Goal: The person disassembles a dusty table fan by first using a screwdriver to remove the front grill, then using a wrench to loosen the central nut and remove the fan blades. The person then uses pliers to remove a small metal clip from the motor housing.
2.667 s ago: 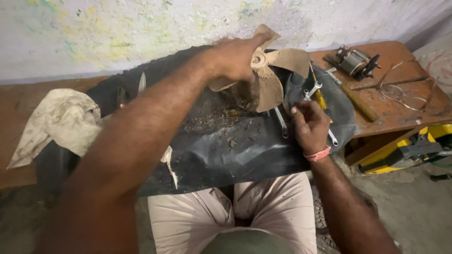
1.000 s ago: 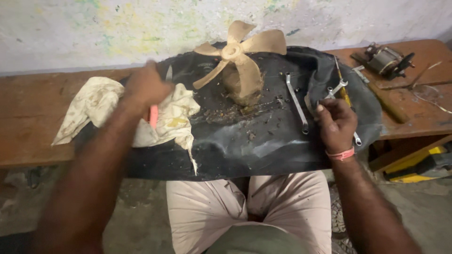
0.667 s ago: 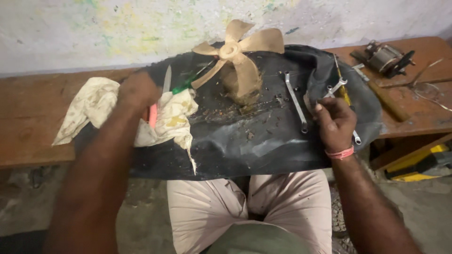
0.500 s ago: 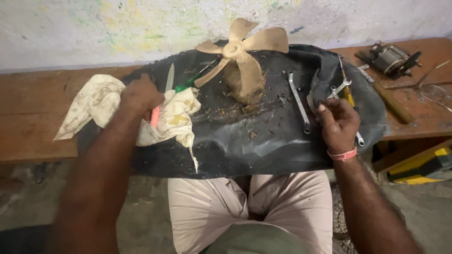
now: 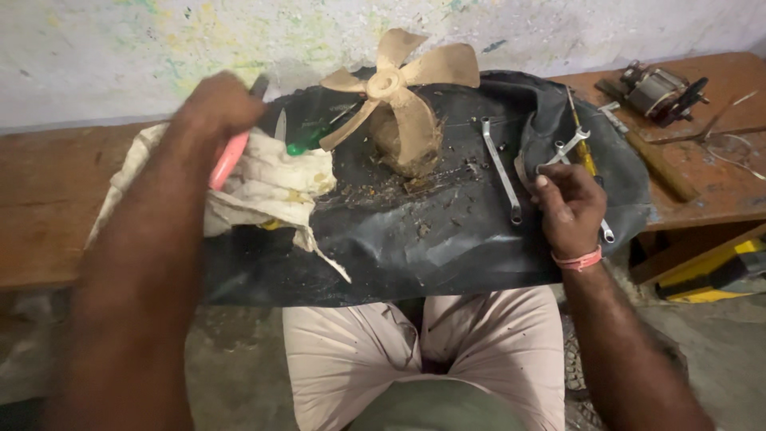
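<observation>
My left hand (image 5: 217, 108) is shut on a tool with a pink handle (image 5: 228, 158), lifted just above a crumpled off-white cloth (image 5: 267, 185). My right hand (image 5: 568, 206) rests on the black rubber sheet (image 5: 447, 239), fingers curled near a small wrench (image 5: 568, 145) and a yellow-handled screwdriver (image 5: 586, 156); whether it grips anything is unclear. A dusty tan fan with several blades (image 5: 403, 104) stands on the sheet between my hands. A long spanner (image 5: 501, 169) lies right of the fan. A green-handled screwdriver (image 5: 311, 140) lies by the cloth.
The sheet covers a wooden bench (image 5: 48, 199) against a stained wall. A small electric motor (image 5: 658, 89) and a wooden-handled tool (image 5: 658, 166) sit at the right end. A yellow box (image 5: 714, 267) lies on the floor at the right. My knees are under the bench edge.
My left hand left the fan, went to the cloth, took the pink-handled tool and has now raised it. The right hand stayed by the wrenches.
</observation>
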The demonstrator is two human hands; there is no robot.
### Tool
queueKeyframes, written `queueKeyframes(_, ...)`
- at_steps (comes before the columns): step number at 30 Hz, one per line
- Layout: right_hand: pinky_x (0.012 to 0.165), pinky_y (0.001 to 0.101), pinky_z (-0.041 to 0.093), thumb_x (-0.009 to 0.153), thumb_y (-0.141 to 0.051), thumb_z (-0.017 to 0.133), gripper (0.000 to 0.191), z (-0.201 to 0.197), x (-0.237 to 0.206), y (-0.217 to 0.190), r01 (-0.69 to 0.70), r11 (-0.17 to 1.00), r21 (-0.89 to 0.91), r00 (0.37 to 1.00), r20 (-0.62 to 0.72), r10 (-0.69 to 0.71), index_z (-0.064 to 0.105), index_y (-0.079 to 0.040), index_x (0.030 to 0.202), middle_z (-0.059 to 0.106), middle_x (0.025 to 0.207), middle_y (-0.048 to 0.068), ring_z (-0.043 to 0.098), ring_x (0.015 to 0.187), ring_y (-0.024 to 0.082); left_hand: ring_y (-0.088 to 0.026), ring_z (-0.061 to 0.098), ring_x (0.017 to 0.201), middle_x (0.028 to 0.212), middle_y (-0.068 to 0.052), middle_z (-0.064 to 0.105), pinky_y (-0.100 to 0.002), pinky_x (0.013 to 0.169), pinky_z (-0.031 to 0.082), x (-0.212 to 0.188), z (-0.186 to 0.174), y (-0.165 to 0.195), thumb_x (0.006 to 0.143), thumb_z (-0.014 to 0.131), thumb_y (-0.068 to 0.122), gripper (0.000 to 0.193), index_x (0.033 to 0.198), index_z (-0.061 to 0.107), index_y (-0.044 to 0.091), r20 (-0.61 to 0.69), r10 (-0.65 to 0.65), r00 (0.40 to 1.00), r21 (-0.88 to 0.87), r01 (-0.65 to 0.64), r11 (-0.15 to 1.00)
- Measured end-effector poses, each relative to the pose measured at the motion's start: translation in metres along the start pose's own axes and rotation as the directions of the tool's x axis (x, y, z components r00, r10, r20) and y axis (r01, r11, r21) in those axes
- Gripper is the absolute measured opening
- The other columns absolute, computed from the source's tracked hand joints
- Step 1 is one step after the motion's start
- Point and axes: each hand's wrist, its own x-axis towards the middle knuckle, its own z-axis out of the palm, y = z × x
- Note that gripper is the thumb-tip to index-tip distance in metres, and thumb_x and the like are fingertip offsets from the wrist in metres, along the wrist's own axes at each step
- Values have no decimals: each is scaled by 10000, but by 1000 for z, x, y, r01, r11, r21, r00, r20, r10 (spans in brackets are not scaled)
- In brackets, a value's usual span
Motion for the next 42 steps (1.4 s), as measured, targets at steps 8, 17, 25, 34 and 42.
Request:
queueKeyframes(8,707,228,487,1040,-17,678,92,-1,-1,0,51,996,-71,999,3,-51,656,39,1110,669,949,32,595,782,74,-365,481,1289,1316,-182,598,-564,1124,309,6,34,35,838,687,193,622,1451,583,189,-113,340,934,337,-286,897)
queueKeyframes(17,699,215,491,1024,-28,660,131,-2,-2,-3,-36,999,-1,999,-26,36,666,34,1140,687,967,33,607,779,67,-377,589,1259,1360,-164,651,-531,1111,419,-27,59,-1,961,578,351,591,1549,557,302,-156,203,967,19,-203,979)
queueKeyframes(25,740,224,494,1035,-15,649,120,-5,-2,-1,10,1000,-13,1000,19,-9,652,33,1145,689,972,45,631,823,86,-381,694,1075,1155,-201,740,-498,947,529,-80,73,-86,889,663,379,444,1227,733,98,84,57,995,114,-66,991)
queueKeyframes(34,769,261,522,1034,-24,657,191,2,3,-24,0,994,107,999,35,-4,611,23,1213,674,1055,73,646,879,124,-153,594,872,1019,-96,619,-294,742,483,-88,29,-154,1101,536,-17,46,1115,537,-61,-788,-112,605,-532,-579,618)
queueKeyframes(42,808,360,666,1016,-128,633,427,114,-62,-74,-221,929,296,791,612,-8,548,7,1412,686,1205,169,739,978,235,-161,591,946,1096,-74,594,-303,812,519,-123,5,-89,1044,628,-32,149,1174,560,-7,-893,-10,450,-399,-782,479)
